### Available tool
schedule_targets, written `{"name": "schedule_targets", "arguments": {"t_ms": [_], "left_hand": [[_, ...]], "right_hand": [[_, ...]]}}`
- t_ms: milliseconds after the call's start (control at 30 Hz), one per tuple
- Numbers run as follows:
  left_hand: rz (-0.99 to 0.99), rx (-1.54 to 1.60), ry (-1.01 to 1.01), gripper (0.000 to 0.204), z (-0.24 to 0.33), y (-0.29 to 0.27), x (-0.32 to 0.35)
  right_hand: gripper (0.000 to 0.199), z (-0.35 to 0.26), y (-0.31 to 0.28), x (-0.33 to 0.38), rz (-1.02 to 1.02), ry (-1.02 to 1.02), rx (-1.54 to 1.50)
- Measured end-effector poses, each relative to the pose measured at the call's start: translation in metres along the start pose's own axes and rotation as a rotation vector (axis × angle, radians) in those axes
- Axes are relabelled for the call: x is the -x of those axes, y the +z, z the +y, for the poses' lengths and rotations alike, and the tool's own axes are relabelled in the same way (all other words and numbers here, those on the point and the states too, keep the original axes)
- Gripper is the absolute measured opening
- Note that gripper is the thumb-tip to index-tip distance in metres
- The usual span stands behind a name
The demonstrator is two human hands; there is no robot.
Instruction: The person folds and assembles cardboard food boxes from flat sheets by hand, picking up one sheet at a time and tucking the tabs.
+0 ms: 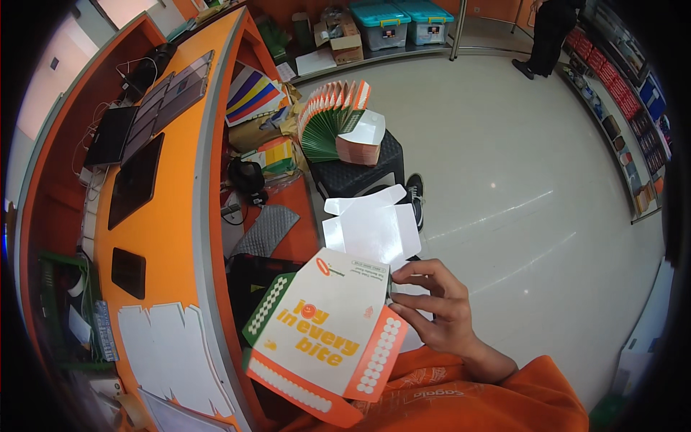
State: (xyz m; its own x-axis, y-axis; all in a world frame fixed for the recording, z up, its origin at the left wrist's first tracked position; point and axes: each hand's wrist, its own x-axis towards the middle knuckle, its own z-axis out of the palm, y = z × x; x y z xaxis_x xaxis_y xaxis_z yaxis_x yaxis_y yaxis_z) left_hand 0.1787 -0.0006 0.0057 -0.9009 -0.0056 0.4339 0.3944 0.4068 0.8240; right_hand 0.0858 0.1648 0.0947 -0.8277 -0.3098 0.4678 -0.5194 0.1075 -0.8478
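A partly folded food box, white with orange and green patterned flaps and yellow lettering, is tilted in front of my body. My right hand is closed at its right side, with thumb and fingertips on a side flap. My left hand does not show. Behind the box lies a flat box blank, plain white side up, with its tabs spread. Farther off, a fanned pile of green and orange folded boxes and a white-topped stack of box blanks rest on a black stool.
To my left runs an orange counter with a tablet, a smaller dark device and white die-cut sheets. Lidded storage bins stand at the back. A person in dark trousers stands near stocked shelves at right.
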Motion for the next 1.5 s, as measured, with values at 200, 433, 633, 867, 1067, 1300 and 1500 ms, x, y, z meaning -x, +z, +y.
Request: {"name": "schedule_targets", "arguments": {"t_ms": [200,433,633,867,1067,1300,1500], "left_hand": [[-0.047,-0.005,0.074,0.051,-0.001,0.006,-0.007],[0.196,-0.244,0.170,0.027,0.015,-0.010,-0.044],[0.383,-0.029,-0.198,0.050,0.023,-0.030,-0.074],[0.321,0.144,-0.374,0.032,-0.010,-0.030,-0.067],[0.276,0.209,-0.520,0.014,-0.018,-0.033,-0.054],[0.451,0.102,-0.486,0.018,-0.021,-0.013,-0.038],[0.468,-0.043,-0.498,0.019,0.001,-0.024,-0.045]], "right_hand": [[0.046,0.003,0.009,0.009,0.072,-0.061,0.243],[0.040,0.028,0.008,0.011,0.193,0.040,0.294],[0.032,0.024,-0.017,-0.009,0.212,0.149,0.179],[0.023,0.029,-0.005,-0.016,0.109,0.196,0.161],[0.023,0.042,-0.007,-0.019,0.185,0.155,0.458],[0.031,0.016,0.038,-0.010,0.323,-0.048,0.604],[0.025,0.020,0.020,-0.004,0.288,-0.020,0.645]]}}
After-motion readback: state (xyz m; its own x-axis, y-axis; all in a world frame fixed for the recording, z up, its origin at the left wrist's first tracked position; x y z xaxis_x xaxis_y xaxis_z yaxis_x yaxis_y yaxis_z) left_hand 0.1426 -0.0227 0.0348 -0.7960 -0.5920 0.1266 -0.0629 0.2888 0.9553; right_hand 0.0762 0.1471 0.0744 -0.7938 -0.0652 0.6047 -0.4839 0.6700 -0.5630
